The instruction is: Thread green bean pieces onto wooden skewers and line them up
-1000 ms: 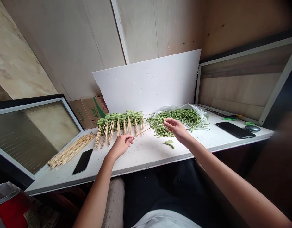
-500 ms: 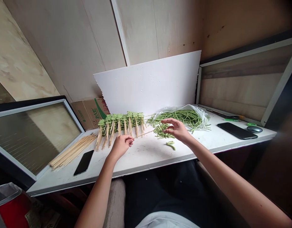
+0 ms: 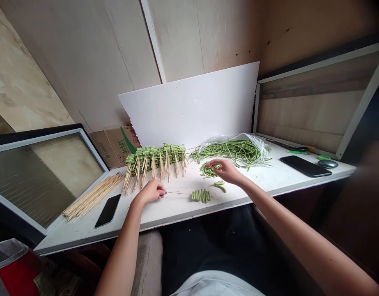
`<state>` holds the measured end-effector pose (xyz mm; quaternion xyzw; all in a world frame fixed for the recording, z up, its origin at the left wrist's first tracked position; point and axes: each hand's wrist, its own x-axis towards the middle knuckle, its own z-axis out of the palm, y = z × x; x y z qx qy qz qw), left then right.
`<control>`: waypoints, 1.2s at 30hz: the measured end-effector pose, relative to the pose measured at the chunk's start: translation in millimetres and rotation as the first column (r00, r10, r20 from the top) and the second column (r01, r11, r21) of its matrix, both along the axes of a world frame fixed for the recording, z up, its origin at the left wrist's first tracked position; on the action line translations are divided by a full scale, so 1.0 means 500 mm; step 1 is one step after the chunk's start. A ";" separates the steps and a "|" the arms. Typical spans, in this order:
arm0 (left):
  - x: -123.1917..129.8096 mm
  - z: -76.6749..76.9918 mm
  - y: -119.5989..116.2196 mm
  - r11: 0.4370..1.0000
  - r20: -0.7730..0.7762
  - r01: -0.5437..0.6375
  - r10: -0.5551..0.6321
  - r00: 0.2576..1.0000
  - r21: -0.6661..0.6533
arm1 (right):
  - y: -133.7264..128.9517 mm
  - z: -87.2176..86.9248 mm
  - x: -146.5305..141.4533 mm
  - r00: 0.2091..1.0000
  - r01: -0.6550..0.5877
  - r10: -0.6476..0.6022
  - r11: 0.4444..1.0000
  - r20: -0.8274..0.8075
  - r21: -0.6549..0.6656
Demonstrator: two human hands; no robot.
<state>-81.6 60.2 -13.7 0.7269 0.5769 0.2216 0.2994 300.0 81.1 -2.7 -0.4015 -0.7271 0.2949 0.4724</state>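
My left hand (image 3: 152, 191) pinches the bare end of a thin wooden skewer (image 3: 178, 193). Short green bean pieces (image 3: 200, 196) are threaded side by side near its other end, low over the white table. My right hand (image 3: 224, 169) is over a small pile of cut bean pieces (image 3: 208, 170); its fingertips are among the pieces, and whether they grip one is too small to tell. Two or so loose pieces (image 3: 220, 186) lie just below that hand. Behind my left hand, stacked bean skewers (image 3: 155, 158) stand in a row, sticks toward me.
Long beans (image 3: 235, 151) lie in a clear plastic bag at the back. Bare skewers (image 3: 93, 196) and a phone (image 3: 108, 210) lie left. At right are another phone (image 3: 305, 166) and a mouse (image 3: 327, 164). A white board (image 3: 192, 107) stands behind.
The skewer with its bean pieces has come down toward the table's front, and my left hand has moved slightly left and down with it. My right hand has lowered toward the pile.
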 end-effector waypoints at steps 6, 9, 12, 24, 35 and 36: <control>-0.010 -0.016 0.012 0.996 -0.133 0.054 -0.044 0.990 0.073 | -0.016 -0.011 -0.020 0.943 -0.255 0.260 0.966 0.207 -0.049; 0.023 -0.022 0.008 0.977 -0.113 0.054 -0.031 0.993 0.208 | -0.021 -0.021 -0.028 0.896 -0.329 0.337 0.941 0.290 -0.079; 0.085 -0.032 -0.005 0.966 -0.070 0.063 -0.047 0.996 0.252 | -0.018 -0.040 -0.039 0.875 -0.347 0.337 0.937 0.348 -0.037; 0.197 -0.107 -0.021 0.947 0.031 0.080 -0.094 0.995 0.311 | -0.006 -0.072 -0.056 0.744 -0.355 0.290 0.935 0.602 -0.011; 0.215 -0.106 -0.034 0.870 -0.035 0.294 -0.306 0.951 0.395 | -0.019 -0.061 -0.065 0.671 -0.333 0.274 0.942 0.689 -0.050; 0.215 -0.107 -0.033 0.859 -0.050 0.302 -0.310 0.950 0.413 | -0.019 -0.059 -0.062 0.679 -0.351 0.306 0.934 0.667 -0.071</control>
